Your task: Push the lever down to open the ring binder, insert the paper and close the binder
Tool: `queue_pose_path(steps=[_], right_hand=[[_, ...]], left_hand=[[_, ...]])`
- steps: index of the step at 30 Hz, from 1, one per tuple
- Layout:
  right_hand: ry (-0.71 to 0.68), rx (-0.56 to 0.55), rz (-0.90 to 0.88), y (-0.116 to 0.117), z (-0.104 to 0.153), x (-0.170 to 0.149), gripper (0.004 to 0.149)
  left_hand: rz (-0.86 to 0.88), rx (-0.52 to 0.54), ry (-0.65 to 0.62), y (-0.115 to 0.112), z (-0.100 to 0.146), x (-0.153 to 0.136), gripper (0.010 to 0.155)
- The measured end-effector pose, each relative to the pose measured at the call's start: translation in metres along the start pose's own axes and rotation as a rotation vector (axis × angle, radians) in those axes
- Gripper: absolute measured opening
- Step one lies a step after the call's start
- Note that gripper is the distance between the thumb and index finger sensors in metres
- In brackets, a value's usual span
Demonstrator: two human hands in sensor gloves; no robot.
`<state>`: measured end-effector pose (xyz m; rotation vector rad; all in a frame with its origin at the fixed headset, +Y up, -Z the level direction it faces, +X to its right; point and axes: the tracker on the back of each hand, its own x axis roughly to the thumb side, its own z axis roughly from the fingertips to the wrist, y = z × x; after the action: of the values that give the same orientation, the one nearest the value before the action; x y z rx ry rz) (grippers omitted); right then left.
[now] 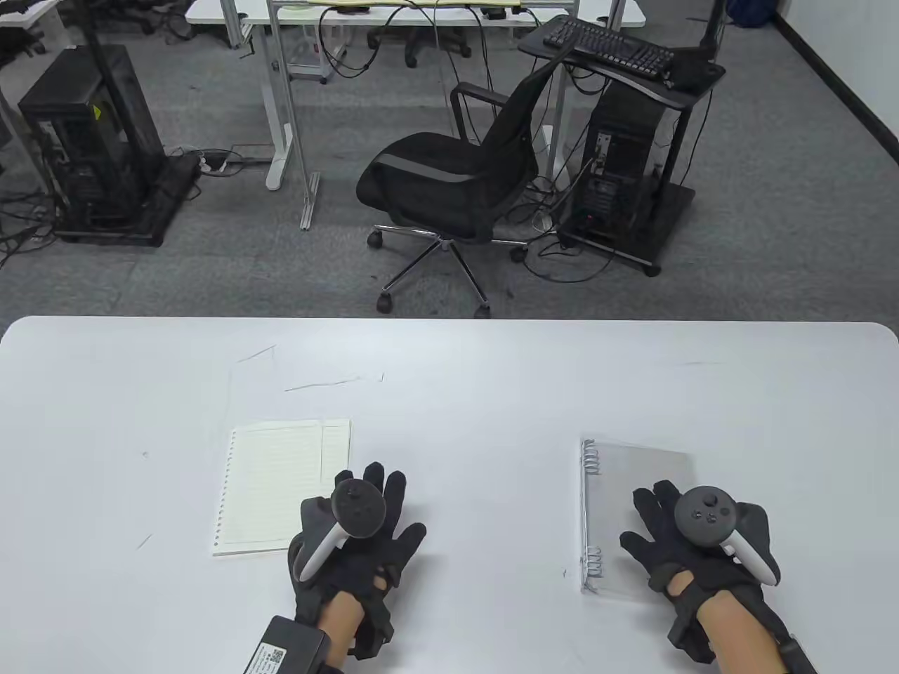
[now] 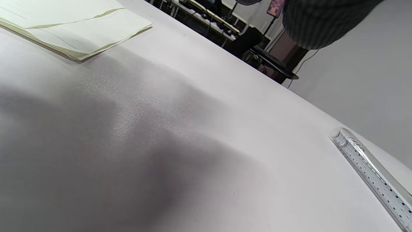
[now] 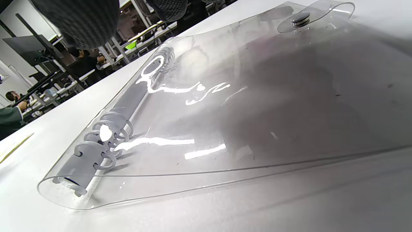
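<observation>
- The ring binder lies in the lower right of the table view, closed, its clear plastic cover on top and the grey ring spine along its left edge.
- In the right wrist view the cover is transparent and glossy, bowing up over the rings; we judge it thin, floppy and slippery, so it should be lifted by an edge rather than pressed flat.
- A round snap button sits on a tab in the upper right of that view; we take it for the closure, to be undone first.
- We cannot make out the lever in any view; we would look for it at an end of the spine, which seems the stiffest part and the best place to brace.
- The paper lies in the lower left of the table view, a thin pale stack with punched holes down its left edge; it looks light and easily creased, so we would take it by the side edge and keep the sheets squared.
- Our right hand rests flat over the binder's lower right part, fingers spread and holding nothing.
- Our left hand lies flat on the table, fingers straight, just right of the paper's lower corner and gripping nothing.
- Binder and paper are well apart, with bare table between them.
- No step of the task looks done yet.
</observation>
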<state>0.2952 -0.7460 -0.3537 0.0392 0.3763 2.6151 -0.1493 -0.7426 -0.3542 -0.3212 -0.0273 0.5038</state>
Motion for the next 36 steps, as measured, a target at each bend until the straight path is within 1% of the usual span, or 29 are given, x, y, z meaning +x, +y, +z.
queue_pose_path(steps=[10, 36], right_hand=[[0.002, 0.021, 0.005, 0.0043, -0.0019, 0.0017, 0.076], [0.009, 0.036, -0.005, 0.0055, -0.0028, -0.0001, 0.076]], left_hand=[[-0.005, -0.007, -0.019, -0.0023, -0.0004, 0.0020, 0.076], [0.005, -0.030, 0.005, -0.0044, -0.0006, 0.0008, 0.076]])
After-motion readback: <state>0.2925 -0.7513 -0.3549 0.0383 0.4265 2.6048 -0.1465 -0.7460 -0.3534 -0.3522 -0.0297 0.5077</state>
